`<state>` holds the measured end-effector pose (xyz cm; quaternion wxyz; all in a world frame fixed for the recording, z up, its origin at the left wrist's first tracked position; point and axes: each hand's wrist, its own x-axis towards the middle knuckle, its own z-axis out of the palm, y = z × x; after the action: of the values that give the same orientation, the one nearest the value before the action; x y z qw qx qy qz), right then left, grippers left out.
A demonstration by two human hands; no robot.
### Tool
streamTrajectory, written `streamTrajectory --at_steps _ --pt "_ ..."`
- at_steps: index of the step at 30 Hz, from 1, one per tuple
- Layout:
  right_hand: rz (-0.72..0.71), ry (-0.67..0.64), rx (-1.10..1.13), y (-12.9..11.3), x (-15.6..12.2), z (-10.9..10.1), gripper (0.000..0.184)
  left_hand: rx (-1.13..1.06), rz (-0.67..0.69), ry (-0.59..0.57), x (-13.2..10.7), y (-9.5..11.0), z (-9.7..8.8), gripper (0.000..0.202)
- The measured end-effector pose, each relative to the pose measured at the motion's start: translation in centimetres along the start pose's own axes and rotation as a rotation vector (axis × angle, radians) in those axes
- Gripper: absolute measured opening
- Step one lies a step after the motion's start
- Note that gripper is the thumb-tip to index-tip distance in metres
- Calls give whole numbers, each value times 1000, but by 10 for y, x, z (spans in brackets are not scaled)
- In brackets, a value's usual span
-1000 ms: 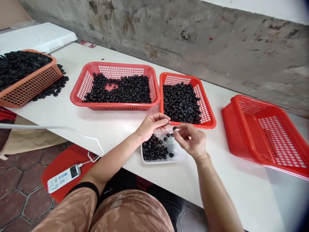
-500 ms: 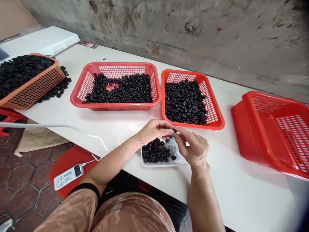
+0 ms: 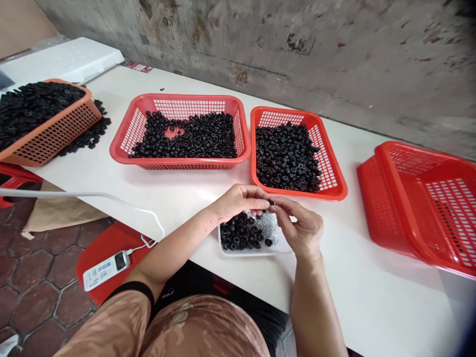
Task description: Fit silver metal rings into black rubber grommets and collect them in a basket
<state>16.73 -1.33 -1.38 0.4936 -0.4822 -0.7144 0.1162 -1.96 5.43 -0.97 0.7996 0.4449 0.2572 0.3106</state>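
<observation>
My left hand (image 3: 243, 202) and my right hand (image 3: 299, 220) meet fingertip to fingertip, pinching one small black ring-shaped part (image 3: 271, 202) between them. Fingers cover most of that part. Just below them sits a shallow white tray (image 3: 245, 254). Black rings (image 3: 238, 233) fill its left side, and tiny clear shiny pieces (image 3: 270, 227) lie on its right. Behind my hands is a red basket (image 3: 336, 191) heaped with similar black parts (image 3: 286, 153).
Another red basket (image 3: 178, 161) of black rings stands left of centre. At far left an orange basket (image 3: 63, 131) overflows with black pieces. Stacked red baskets (image 3: 401, 208) stand at right. A white cable (image 3: 111, 196) runs to a power bank (image 3: 106, 270) on a red stool (image 3: 87, 255).
My hands stay pinched together at nearly the same spot, with the fingers shifting slightly around the small black part. The whole view has moved a little.
</observation>
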Motion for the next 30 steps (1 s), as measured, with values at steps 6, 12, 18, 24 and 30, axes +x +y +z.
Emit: streamTrajectory --at_steps 6,12,18,24,30 --pt "167 19 172 3 -2 1 20 13 5 0 -1 0 -1 44" --pt "189 11 215 1 -1 1 17 18 9 12 -2 -2 0 39" --pt "148 -11 177 -2 2 0 17 52 3 22 -2 0 2 41" --pt "138 -23 146 0 1 0 14 72 0 6 -3 2 3 43" --pt "137 -27 119 -5 3 -2 14 97 26 -26 -3 2 4 37"
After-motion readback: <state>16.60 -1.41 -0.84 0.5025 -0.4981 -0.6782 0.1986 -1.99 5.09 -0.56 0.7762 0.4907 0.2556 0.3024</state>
